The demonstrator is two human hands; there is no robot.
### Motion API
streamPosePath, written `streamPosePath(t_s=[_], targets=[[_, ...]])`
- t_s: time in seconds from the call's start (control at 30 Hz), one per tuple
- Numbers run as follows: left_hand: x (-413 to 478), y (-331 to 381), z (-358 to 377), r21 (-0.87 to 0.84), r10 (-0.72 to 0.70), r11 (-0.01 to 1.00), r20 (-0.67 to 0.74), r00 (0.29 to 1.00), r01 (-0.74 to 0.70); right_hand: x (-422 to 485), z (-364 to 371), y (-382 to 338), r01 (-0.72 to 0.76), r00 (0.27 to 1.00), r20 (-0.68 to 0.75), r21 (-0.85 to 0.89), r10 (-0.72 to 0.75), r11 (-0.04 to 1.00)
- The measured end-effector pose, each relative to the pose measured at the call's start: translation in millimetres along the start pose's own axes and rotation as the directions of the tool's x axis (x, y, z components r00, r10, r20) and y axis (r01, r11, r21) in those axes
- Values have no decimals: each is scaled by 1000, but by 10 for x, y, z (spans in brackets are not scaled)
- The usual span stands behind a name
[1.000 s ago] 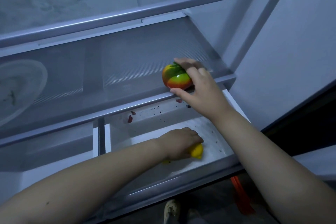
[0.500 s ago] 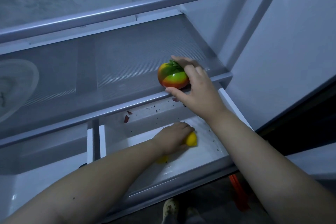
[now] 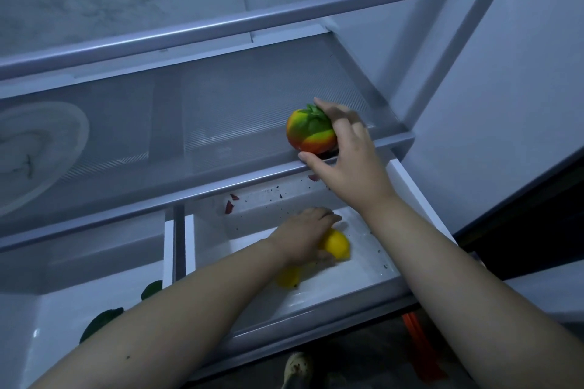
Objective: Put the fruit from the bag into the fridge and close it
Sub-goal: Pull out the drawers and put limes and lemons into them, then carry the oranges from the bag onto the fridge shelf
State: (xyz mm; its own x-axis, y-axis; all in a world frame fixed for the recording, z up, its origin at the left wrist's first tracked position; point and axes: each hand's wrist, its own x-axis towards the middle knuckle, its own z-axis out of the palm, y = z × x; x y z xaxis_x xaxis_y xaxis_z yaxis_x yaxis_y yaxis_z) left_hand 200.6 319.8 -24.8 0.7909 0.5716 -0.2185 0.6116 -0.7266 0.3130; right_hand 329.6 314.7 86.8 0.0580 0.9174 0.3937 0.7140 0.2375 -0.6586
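Resting near the front edge of the glass shelf [image 3: 221, 123], right of centre in the frame, the round fruit [image 3: 308, 133] shows red, yellow and green under a leafy top. It looks smooth, firm and light, so it may roll; cupping it around the sides seems safest. The right hand [image 3: 344, 151] curls over it, fingers on top and thumb underneath. Lower down, the left hand [image 3: 303, 237] closes on a lemon [image 3: 336, 245] in the open white drawer [image 3: 363, 275], and another yellow piece lies just beside it.
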Motion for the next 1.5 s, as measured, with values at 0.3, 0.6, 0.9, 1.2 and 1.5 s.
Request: streamPosePath(t_s=[0.3, 0.6, 0.9, 1.2, 1.5], targets=[[-414, 240, -555, -49, -120, 992, -51, 991, 118, 51, 15, -22, 8, 1000, -17, 5, -8, 1000], [-1488, 618, -956, -88, -390, 918, -390, 834, 388, -90, -194, -330, 187, 980, -66, -17, -188, 982], [-2774, 1113, -1207, -89, -530, 730, -700, 479, 678, -531, -80, -1330, 570, 814, 28, 150, -580, 808], [-4378, 1878, -881, -281, -703, 417, -702, 111, 865, -1522, 327, -2754, 702, 591, 137, 399, -795, 590], [-6245, 2965, -51, -439, -731, 135, -650, -210, 888, -3258, 714, -4125, 718, 288, 275, 571, -917, 397]])
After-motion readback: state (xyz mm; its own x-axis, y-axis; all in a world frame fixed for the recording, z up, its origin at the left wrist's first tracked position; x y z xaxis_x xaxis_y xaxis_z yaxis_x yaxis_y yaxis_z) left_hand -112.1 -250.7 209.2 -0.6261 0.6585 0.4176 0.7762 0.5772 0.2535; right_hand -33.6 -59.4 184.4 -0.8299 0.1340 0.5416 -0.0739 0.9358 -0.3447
